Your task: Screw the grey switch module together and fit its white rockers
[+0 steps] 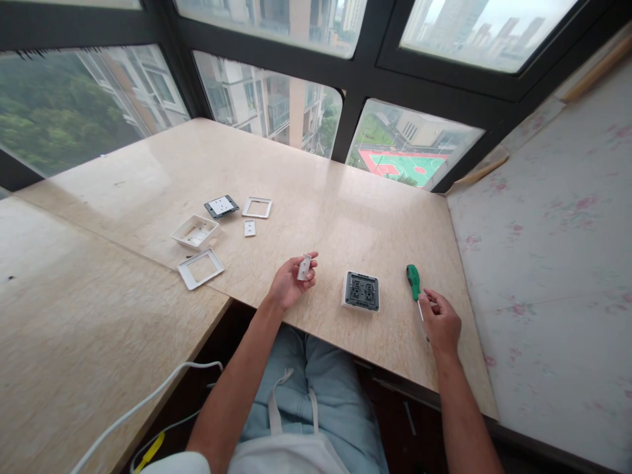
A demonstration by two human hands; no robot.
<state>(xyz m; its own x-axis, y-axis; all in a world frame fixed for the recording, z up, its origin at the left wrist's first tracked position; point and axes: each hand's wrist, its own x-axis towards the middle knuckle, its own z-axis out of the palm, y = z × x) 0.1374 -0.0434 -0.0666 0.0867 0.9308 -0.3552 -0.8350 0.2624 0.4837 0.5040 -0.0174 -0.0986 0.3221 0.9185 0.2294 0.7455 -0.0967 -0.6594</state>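
My left hand [290, 284] holds a small white plastic switch rocker [305, 268] above the counter's front edge, its inner side with small posts turned up. My right hand [441, 320] has its fingers closed at the metal shaft of a green-handled screwdriver [413, 282], whose handle points toward the window. Between both hands sits a switch unit [363, 292], a dark grey double mechanism mounted in a white box, its front uncovered. A second white rocker piece [249, 228] lies farther back on the left.
At the back left lie a socket module [222, 206], a white frame [257, 207], an open white mounting box [195, 232] and another white frame [201, 268]. The counter [162, 158] meets windows behind and a papered wall [548, 263] on the right. A white cable [148, 398] hangs at lower left.
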